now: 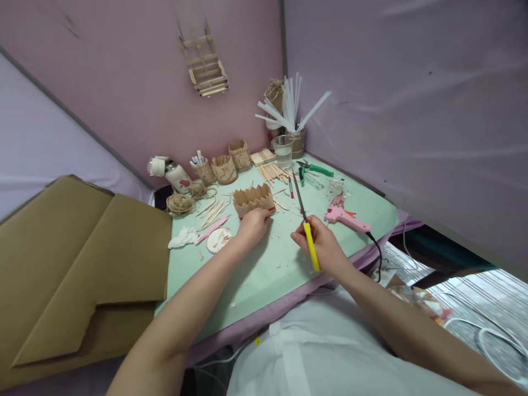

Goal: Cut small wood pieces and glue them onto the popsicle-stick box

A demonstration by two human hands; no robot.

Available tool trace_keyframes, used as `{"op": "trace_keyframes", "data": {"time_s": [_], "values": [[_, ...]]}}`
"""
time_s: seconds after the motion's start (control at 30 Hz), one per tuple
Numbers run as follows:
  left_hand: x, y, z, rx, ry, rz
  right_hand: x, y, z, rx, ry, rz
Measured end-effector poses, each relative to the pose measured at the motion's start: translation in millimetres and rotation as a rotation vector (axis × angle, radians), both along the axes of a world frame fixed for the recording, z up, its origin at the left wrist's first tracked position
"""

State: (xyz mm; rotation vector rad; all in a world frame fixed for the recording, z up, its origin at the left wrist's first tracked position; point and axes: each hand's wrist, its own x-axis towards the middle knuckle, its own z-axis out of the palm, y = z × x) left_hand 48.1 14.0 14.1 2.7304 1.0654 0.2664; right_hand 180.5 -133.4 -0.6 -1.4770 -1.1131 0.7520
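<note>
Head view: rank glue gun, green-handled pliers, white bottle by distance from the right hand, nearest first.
1. Pink glue gun: just right of the right hand.
2. Green-handled pliers: farther forward, almost straight ahead.
3. White bottle: far off, ahead and left.

We stretch our bare left arm [193, 302] forward from the lower left, elbow bent slightly, with the left hand [253, 225] back-side up, fingers bent and their tips partly out of sight. Our right arm [396, 316], also bare, slants in from the lower right. We hold the right hand [324, 245] a little nearer our body, thumb toward the left, fingers curled in a grip.
</note>
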Motion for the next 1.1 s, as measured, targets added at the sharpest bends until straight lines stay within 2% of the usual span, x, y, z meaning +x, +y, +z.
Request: {"op": "trace_keyframes", "data": {"time_s": [0.2,0.3,0.4,0.47,0.6,0.8,0.9,1.1], "values": [[13.7,-2.9,-18.3,0.04,-0.007,0.038,5.8,0.4,1.7,-0.009,-0.004,-0.022],[11.3,-4.2,-18.7,0.042,-0.031,0.015,4.2,0.9,-0.3,-0.019,-0.006,-0.013],[3.3,-4.7,-12.8,-0.019,-0.156,0.032,1.2,-0.1,0.8,-0.028,-0.042,-0.01],[-7.1,-5.5,-6.3,-0.142,-0.293,0.101,-0.2,-1.2,2.4,-0.036,-0.083,-0.017],[-36.3,-12.9,4.4,-0.554,-0.551,0.21,-3.4,-2.3,1.3,-0.063,-0.151,-0.017],[-61.4,-37.7,5.4,-1.115,-0.951,0.286,-14.6,-2.8,-8.9,-0.143,-0.186,0.095],[-62.0,-48.9,2.4,-1.257,-1.072,0.353,-18.4,-1.6,-11.2,-0.14,-0.208,0.093],[-60.0,-64.5,-0.5,-1.362,-1.042,0.331,-26.6,0.4,-4.5,-0.111,-0.224,0.061]]}}
